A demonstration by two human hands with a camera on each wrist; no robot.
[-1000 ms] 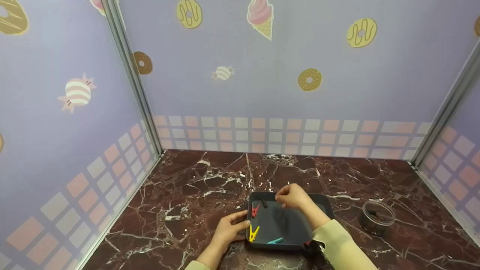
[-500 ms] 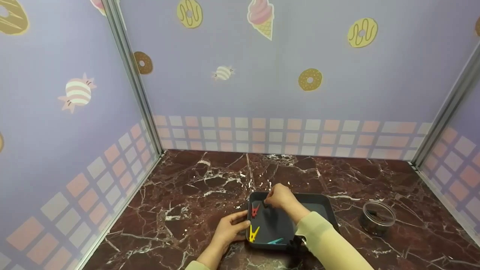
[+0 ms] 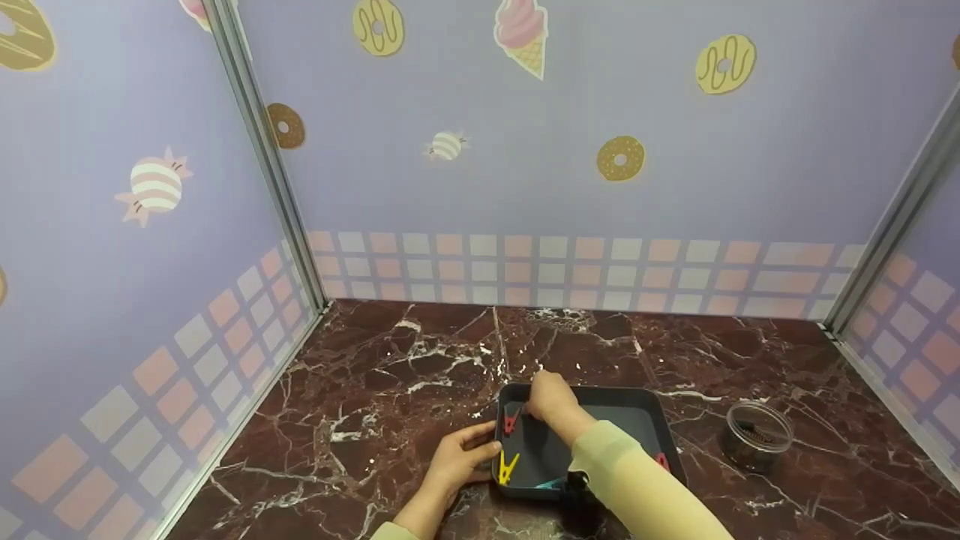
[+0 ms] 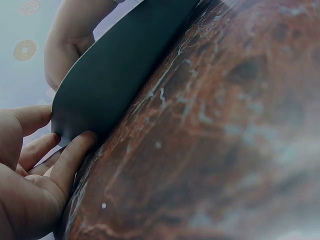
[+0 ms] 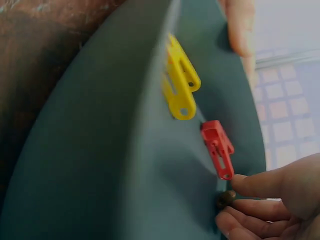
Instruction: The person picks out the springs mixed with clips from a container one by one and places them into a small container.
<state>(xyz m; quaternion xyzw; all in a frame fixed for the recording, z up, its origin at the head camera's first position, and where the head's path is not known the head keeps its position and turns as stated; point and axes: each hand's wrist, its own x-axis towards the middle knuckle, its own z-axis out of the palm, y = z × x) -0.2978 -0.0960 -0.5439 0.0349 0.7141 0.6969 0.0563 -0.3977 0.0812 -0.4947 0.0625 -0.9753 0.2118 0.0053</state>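
Observation:
A dark grey tray [image 3: 622,412] rests on the marbled table. My left hand [image 3: 457,457] holds its left side, thumb over the rim and other fingers against the outer wall in the left wrist view. At the tray's far left corner, my right hand [image 3: 553,399] pinches a small dark brown piece [image 5: 225,199], whose kind cannot be made out. Close by is a red clothespin [image 5: 217,150], and a yellow clothespin [image 5: 181,82] lies along the same wall. A blue clothespin [image 3: 550,484] lies by the near wall, partly hidden.
To the tray's right stands a clear round tub [image 3: 757,439] with dark contents. Another red piece [image 3: 661,461] shows at the tray's right side beside my sleeve. Patterned panels [image 3: 480,187] close off the back and sides of the table.
My right hand has moved left and down across the tray to the dark piece in the corner, now covering it in the head view. The left hand has stayed put.

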